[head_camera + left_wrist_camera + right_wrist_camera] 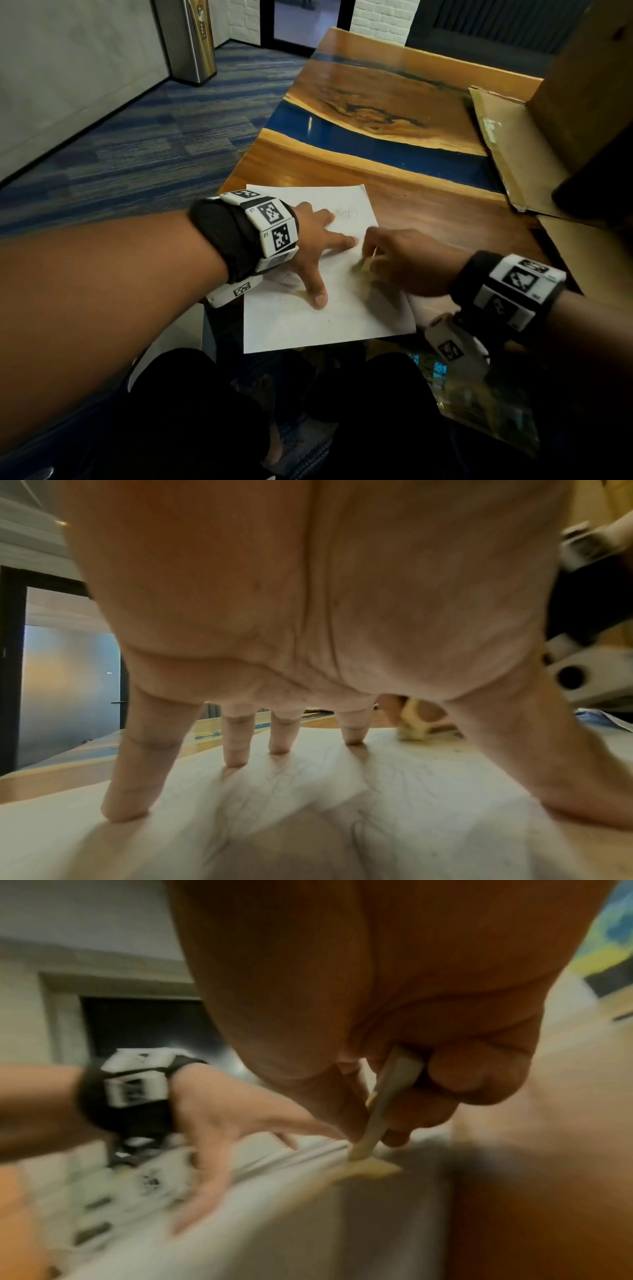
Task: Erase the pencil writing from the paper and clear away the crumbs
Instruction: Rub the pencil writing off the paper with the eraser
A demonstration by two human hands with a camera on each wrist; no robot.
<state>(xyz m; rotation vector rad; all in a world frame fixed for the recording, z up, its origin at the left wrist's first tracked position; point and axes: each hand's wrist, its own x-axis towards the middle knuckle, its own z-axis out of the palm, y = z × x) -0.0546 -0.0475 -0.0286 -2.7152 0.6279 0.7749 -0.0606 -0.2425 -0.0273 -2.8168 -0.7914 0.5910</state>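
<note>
A white sheet of paper lies at the near edge of the wooden table. Faint pencil scribble shows near its far right corner, and more faint lines run under the palm in the left wrist view. My left hand is spread flat, fingertips pressing the paper down. My right hand pinches a pale yellowish eraser against the sheet, just right of the left index finger. The eraser appears beyond the left fingers, and its thin edge touches the paper between thumb and fingers.
Flattened cardboard and a brown box occupy the table's right side. The table has a blue resin strip across its middle. Carpeted floor lies to the left, with a metal bin by the wall. My legs are under the near edge.
</note>
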